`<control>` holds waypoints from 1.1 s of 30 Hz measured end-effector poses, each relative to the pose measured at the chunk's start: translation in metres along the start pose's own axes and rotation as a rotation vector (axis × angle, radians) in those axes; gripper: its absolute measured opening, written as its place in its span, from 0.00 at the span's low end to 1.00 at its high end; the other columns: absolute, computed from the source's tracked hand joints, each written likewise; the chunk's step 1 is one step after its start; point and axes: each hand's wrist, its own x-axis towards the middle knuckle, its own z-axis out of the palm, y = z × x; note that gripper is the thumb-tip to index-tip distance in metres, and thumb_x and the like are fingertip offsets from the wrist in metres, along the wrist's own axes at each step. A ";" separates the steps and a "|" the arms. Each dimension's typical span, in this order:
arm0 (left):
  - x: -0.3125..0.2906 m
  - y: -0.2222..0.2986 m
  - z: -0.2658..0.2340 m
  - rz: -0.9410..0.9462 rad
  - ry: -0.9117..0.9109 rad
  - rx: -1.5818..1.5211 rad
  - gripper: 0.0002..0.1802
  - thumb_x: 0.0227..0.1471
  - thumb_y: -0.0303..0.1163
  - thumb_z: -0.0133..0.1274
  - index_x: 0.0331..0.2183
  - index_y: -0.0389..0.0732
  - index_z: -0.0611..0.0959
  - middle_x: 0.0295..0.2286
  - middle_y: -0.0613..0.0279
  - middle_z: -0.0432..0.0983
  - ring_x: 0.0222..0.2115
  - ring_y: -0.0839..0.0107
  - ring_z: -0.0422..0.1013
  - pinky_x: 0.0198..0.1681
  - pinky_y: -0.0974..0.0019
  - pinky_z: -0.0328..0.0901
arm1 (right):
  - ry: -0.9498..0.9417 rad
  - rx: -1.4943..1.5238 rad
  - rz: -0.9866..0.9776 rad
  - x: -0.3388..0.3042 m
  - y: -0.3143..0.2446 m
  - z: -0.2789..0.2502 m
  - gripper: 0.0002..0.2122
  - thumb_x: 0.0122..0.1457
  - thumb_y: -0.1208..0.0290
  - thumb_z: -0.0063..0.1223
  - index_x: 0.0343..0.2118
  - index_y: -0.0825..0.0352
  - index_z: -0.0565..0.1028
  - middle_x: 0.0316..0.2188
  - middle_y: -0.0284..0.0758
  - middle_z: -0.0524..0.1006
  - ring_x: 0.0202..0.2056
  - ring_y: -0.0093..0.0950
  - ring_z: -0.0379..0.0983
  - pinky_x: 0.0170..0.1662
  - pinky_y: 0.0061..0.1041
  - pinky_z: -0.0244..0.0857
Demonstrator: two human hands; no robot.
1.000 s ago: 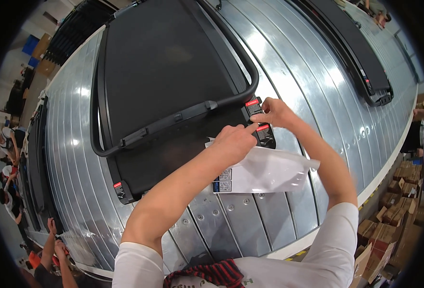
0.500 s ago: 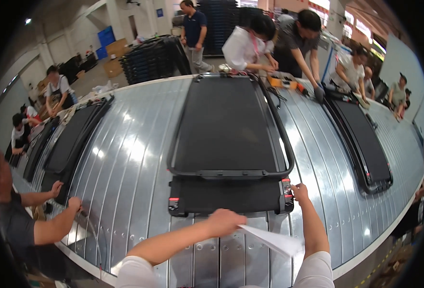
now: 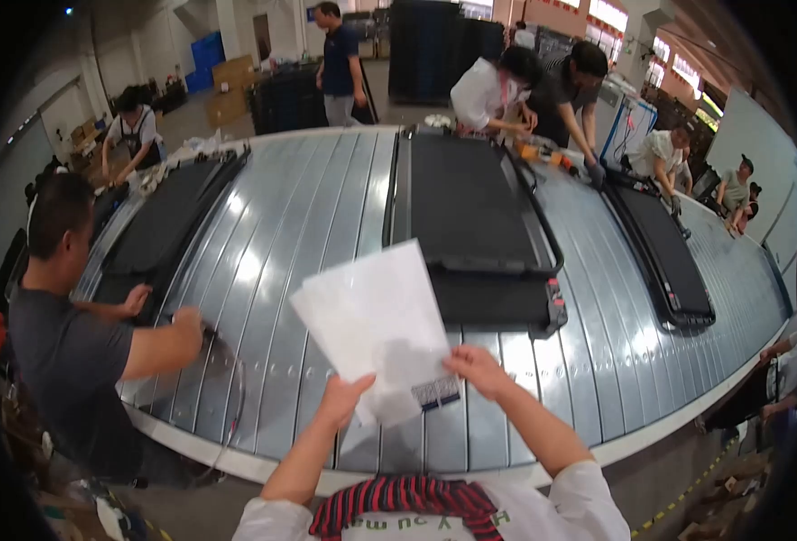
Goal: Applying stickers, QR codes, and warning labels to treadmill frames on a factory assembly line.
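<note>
Head view: both hands grip white sheets (image 3: 376,316), held up approx. in front of the chest, above the near part of the slatted metal tabletop (image 3: 272,316). L hand (image 3: 340,401) pinches the lower L edge, thumb on the near face; R hand (image 3: 475,368) has the R edge just above a dark printed label (image 3: 436,394) at the lower R corner; other fingers mostly hidden behind. Sheets tilt L, at least 2 layers w/ edges offset at upper L. Beyond, a flat black unit (image 3: 461,189) lies lengthwise on the tabletop, its near L corner hidden by the sheets; small red/white stickers (image 3: 553,298) on its near R corner. 2nd black unit (image 3: 664,248) well off to R, 3rd (image 3: 164,221) to L. Co-worker in dark tee (image 3: 69,334) stands at L, arms reaching twd the 3rd unit's near end, thin cable (image 3: 239,388) just beside. Orange box (image 3: 540,151) at the far edge, near two more co-workers bending over (image 3: 525,86).
</note>
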 end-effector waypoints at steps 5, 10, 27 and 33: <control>-0.020 0.045 -0.034 0.091 -0.040 0.024 0.19 0.43 0.26 0.52 0.40 0.31 0.71 0.37 0.59 0.70 0.37 0.72 0.67 0.40 0.69 0.62 | 0.098 0.067 -0.192 -0.004 -0.051 0.057 0.07 0.52 0.71 0.48 0.28 0.70 0.72 0.23 0.27 0.72 0.25 0.14 0.64 0.30 0.14 0.59; -0.031 0.063 -0.072 0.093 -0.085 -0.234 0.21 0.43 0.26 0.52 0.42 0.33 0.70 0.38 0.60 0.69 0.38 0.71 0.66 0.42 0.69 0.61 | 0.136 0.191 -0.250 0.011 -0.059 0.113 0.07 0.53 0.72 0.47 0.28 0.71 0.72 0.23 0.28 0.73 0.26 0.14 0.66 0.31 0.13 0.60; -0.017 0.065 -0.106 -0.102 -0.257 -0.356 0.23 0.42 0.27 0.54 0.42 0.39 0.67 0.36 0.63 0.68 0.37 0.71 0.66 0.39 0.68 0.62 | 0.783 -1.086 -0.868 0.024 -0.089 0.159 0.10 0.43 0.76 0.54 0.30 0.68 0.70 0.24 0.34 0.70 0.27 0.25 0.67 0.33 0.22 0.61; -0.027 0.056 -0.085 -0.064 -0.214 -0.414 0.20 0.42 0.32 0.55 0.39 0.41 0.68 0.32 0.65 0.69 0.33 0.75 0.67 0.33 0.72 0.63 | 0.285 -0.653 -0.589 0.017 -0.058 0.196 0.11 0.38 0.79 0.55 0.29 0.67 0.70 0.23 0.35 0.69 0.25 0.29 0.69 0.29 0.22 0.64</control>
